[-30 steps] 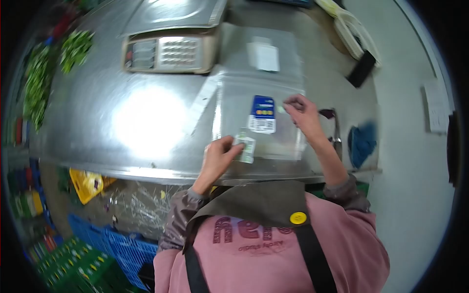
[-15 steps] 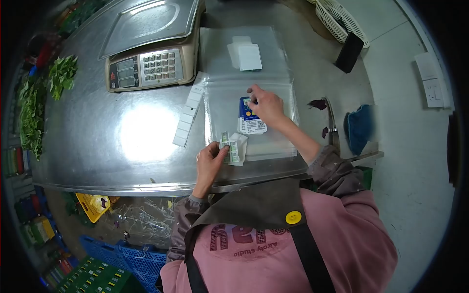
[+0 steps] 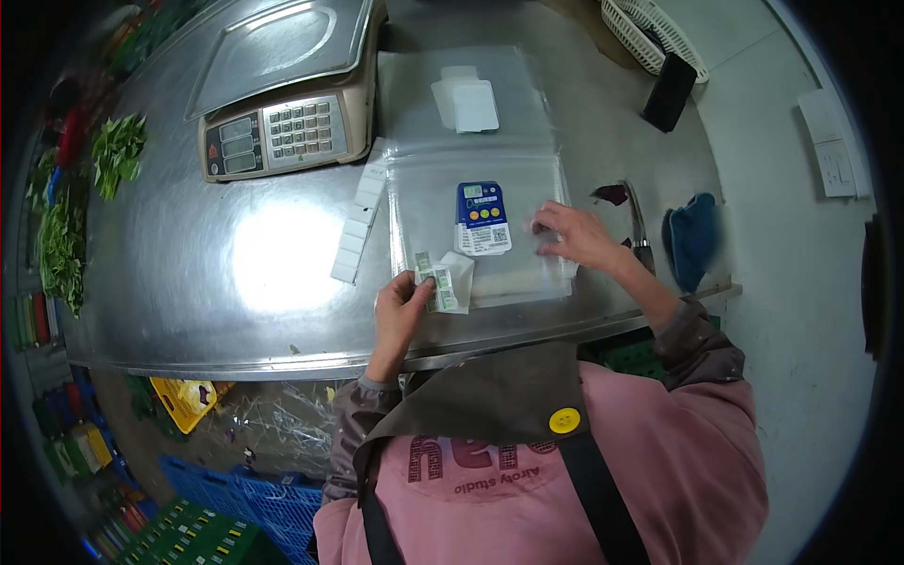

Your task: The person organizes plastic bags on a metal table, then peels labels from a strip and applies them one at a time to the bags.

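My left hand (image 3: 399,311) is closed, thumb on top, around a small sheet of green-and-white stickers (image 3: 443,291) with pale backing paper by the table's front edge. Beyond it lies a stack of blue-and-white printed cards (image 3: 483,218), a small greenish sticker on the top card's upper left. The cards rest on clear plastic bags (image 3: 527,273) spread flat on the metal table. My right hand (image 3: 579,235) is over the bags' right side, thumb and fingers apart, and holds nothing I can see. Blank white cards (image 3: 476,105) lie farther back on the plastic.
A weighing scale (image 3: 282,132) stands back left, with a strip of white labels (image 3: 360,221) beside it. Leafy greens (image 3: 119,155) lie far left. On the right are a knife (image 3: 640,226), a blue cloth (image 3: 692,243), a black phone-like object (image 3: 669,92) and a white basket (image 3: 650,38).
My right hand has moved off the blue cards to the right, uncovering them and the sticker on the top one. The left hand still holds the sticker sheet in nearly the same place.
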Tool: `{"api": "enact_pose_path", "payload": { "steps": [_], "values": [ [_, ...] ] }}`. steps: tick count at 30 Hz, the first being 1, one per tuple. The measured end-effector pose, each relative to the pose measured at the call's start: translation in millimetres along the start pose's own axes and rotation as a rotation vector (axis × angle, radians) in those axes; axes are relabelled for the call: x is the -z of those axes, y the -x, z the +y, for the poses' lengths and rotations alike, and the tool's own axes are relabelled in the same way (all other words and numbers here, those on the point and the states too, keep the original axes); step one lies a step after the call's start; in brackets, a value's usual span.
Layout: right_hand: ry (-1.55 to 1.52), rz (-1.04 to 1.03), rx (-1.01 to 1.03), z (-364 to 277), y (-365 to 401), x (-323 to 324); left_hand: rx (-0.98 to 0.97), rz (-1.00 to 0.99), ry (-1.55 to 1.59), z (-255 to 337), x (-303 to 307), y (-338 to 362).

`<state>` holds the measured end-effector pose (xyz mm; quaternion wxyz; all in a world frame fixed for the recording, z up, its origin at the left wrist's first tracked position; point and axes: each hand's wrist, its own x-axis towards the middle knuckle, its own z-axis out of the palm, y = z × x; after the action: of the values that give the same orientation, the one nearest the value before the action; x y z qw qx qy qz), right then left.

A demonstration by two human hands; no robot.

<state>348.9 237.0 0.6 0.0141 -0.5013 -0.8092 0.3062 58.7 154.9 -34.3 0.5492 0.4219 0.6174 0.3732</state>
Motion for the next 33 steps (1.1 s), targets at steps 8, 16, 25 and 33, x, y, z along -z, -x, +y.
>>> {"api": "enact_pose_path", "payload": {
  "steps": [8,16,25,33],
  "values": [
    [-0.005,-0.009,0.069,-3.2,-9.0,9.1,0.114,-0.220,0.433,51.6,56.0,37.8],
    [-0.290,-0.044,0.099,31.4,-30.4,3.6,0.133,-0.335,0.349,54.1,45.4,41.8],
    [-0.582,0.970,-0.278,35.6,-91.2,76.4,0.073,-0.207,0.047,63.4,16.2,23.0],
    [-0.290,0.180,0.389,-103.9,-40.5,10.3,-0.004,-0.197,-0.455,69.6,3.2,18.6]
  ]
}}
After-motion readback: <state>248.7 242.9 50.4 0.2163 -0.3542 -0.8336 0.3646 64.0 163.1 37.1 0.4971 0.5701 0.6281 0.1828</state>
